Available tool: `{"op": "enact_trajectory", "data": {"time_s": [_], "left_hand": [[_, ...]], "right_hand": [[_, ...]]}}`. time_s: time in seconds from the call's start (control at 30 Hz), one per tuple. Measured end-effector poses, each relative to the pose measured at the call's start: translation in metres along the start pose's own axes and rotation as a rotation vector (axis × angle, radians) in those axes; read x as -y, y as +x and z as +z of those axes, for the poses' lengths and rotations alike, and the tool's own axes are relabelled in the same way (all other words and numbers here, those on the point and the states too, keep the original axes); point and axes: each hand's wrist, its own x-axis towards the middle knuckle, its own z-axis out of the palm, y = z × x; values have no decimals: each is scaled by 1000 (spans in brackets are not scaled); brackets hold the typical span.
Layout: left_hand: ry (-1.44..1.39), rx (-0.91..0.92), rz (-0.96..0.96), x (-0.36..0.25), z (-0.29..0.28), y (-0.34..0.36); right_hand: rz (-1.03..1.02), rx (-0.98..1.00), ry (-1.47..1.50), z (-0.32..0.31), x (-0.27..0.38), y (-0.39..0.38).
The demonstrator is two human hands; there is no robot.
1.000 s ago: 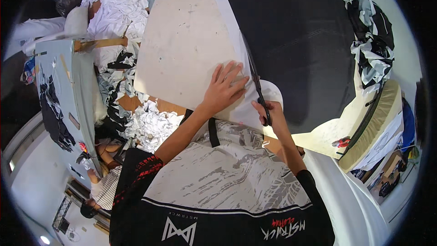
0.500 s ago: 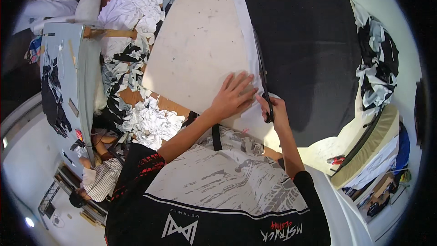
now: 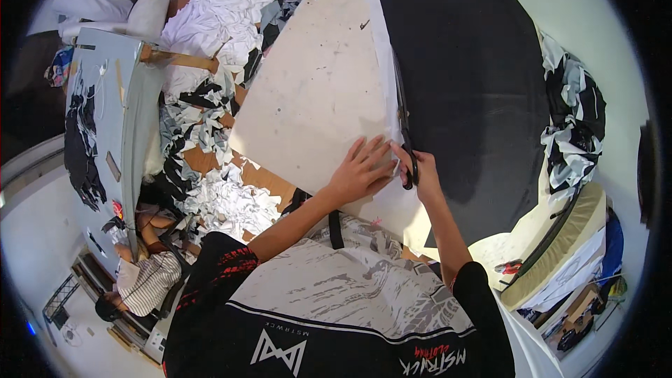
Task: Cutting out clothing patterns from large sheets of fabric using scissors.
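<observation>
Large scissors [image 3: 403, 123] with black handles lie along the seam between a white strip of cloth [image 3: 376, 28] and a broad black cloth [image 3: 476, 84]. My right hand [image 3: 425, 176] is closed around their handles, and the long blades point away from me. Beside them on the left, my left hand [image 3: 362, 170] rests flat with its fingers spread, the fingertips reaching the white strip. Both cloths lie on a pale, stained tabletop [image 3: 301, 91]. The cloth under my right hand and wrist is hidden.
White and black scraps [image 3: 227, 199] cover the floor left of the table. Another grey table [image 3: 101, 105] stands there, with a person [image 3: 150, 283] seated near it. More scraps [image 3: 574, 112] are bunched at the right wall. A red-handled tool [image 3: 509, 267] lies at the near right.
The view has tilted, so the table and cloth appear lower. My hands stay beside the white strip, the left still flat and the right still gripping the scissors.
</observation>
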Motion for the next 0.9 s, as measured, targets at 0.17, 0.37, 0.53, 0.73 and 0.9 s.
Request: {"op": "enact_trajectory", "data": {"time_s": [0.17, 0.37, 0.53, 0.73, 0.9], "left_hand": [[0, -12, -13, 1, -2, 1], [-14, 35, -14, 2, -9, 11], [23, 36, -19, 1, -14, 13], [-6, 48, -31, 7, -18, 15], [5, 56, -20, 10, -19, 18]], "right_hand": [[-56, 40, 161, -1, 10, 7], [-19, 14, 181, 7, 57, 25], [34, -49, 110, 13, 61, 26], [43, -21, 84, 16, 80, 41], [60, -9, 103, 18, 102, 63]]}}
